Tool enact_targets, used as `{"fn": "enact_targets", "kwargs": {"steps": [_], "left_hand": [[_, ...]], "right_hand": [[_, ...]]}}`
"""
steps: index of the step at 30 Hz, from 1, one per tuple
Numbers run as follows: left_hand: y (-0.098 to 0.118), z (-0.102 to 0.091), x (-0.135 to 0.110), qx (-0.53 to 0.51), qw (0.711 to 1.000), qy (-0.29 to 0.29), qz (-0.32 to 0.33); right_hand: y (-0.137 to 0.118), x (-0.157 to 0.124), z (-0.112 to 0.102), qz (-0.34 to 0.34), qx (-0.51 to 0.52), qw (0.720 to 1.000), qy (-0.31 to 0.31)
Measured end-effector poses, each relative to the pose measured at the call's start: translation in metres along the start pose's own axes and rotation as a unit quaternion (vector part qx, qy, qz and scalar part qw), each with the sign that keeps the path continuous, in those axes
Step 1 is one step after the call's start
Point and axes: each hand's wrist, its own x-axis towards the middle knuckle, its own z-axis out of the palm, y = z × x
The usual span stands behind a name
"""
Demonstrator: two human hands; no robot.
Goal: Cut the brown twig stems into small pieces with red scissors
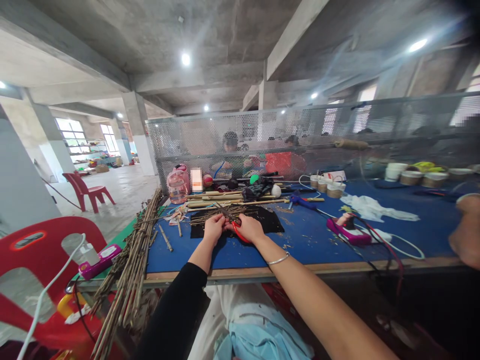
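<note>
My right hand (250, 227) is closed around the red handles of a pair of scissors (237, 229), whose blades point away from me. Close beside it, my left hand (215, 227) pinches a thin dry twig (235, 218) near the blades; its far end is hard to make out. Under and behind both hands lies a black mat (273, 220) on the blue tabletop, with a loose pile of thin twigs (202, 216) across it. Short cut stick pieces (165, 238) lie to the left of my left hand.
A large bundle of dry stalks (129, 265) hangs over the table's left edge. Behind the mat lie bamboo sticks (213, 198) and a blue glue gun (302, 202). A purple power strip (348, 232) with cables is at right, near another person's arm (466, 232). A mesh partition (210, 135) stands behind.
</note>
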Motion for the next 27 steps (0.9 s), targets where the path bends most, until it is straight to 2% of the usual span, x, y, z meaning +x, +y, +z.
{"fn": "enact_targets", "kwargs": {"steps": [4,11,21,27], "left_hand": [[0.0004,0.0005,0.0007,-0.001,1.000,0.014,-0.005],[-0.0014,0.0001,0.0006,0.013,1.000,-0.018,-0.008],[-0.0080,-0.0005,0.0039,-0.007,0.999,-0.035,0.013],[-0.0058,-0.0002,0.0033,-0.005,1.000,-0.022,0.008]], "right_hand": [[0.0009,-0.0002,0.0023,-0.018,0.013,1.000,0.002],[0.0004,-0.0004,0.0008,-0.057,0.018,0.998,0.016],[-0.0010,-0.0018,0.0003,-0.045,0.025,0.999,0.015],[-0.0011,-0.0020,0.0004,-0.025,0.023,0.999,0.010]]}}
